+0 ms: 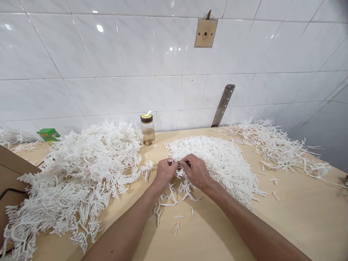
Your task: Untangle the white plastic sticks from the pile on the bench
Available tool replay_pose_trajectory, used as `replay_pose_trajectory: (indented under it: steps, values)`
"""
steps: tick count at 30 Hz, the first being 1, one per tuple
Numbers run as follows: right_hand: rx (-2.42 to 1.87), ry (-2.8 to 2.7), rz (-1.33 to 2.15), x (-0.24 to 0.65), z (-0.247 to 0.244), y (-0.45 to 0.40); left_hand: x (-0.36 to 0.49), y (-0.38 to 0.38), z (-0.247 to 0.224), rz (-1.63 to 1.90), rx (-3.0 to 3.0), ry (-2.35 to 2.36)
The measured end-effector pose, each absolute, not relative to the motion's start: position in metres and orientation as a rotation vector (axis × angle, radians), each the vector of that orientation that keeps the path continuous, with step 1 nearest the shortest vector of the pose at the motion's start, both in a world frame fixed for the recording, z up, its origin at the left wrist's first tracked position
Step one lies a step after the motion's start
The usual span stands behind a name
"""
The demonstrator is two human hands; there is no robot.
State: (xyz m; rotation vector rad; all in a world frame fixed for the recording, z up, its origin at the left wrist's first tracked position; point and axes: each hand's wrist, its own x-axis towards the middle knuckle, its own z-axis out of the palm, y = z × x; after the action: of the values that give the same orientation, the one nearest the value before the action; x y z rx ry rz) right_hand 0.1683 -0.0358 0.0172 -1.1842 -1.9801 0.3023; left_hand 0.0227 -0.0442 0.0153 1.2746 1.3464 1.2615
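Note:
My left hand point(166, 170) and my right hand point(196, 171) meet at the fingertips over the middle of the table, both closed in a pinch. Between them they grip a white branching strand point(174, 199), whose forked ends hang below the fingers onto the wood. The exact spot pinched is hidden by the fingers. Just beyond and right of my hands lies a dense pile of short white pieces point(225, 159). A large, loose heap of white branched strands point(89, 170) covers the left side. Small loose bits point(176, 227) lie nearer me.
A jar with a dark and yellow lid point(148, 134) stands near the tiled wall. At the back left is a green box point(49, 135). Long thin white strands point(272, 141) are tangled at the right. A metal strip point(223, 106) leans against the wall.

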Motion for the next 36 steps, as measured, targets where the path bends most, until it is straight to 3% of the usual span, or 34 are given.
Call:
replay_pose_trajectory:
  steps: [7, 15, 22, 29, 36]
  values:
    - [-1.09, -2.0, 0.342, 0.152, 0.027, -0.053, 0.019, -0.04, 0.008, 1.218, 1.253, 1.267]
    - [-1.332, -1.711, 0.245, 0.18, 0.028, -0.028, 0.018, -0.042, 0.007, 1.205, 1.273, 1.072]
    - [-1.172, -1.972, 0.358, 0.179, 0.035, -0.034, 0.017, -0.039, 0.006, 1.167, 1.246, 1.072]
    - [-1.38, -1.976, 0.431, 0.175, 0.036, -0.034, 0.02, -0.041, 0.009, 1.131, 1.381, 1.083]
    - [-1.326, -2.005, 0.353, 0.167, 0.031, -0.038, 0.017, -0.042, 0.009, 1.073, 1.427, 1.048]
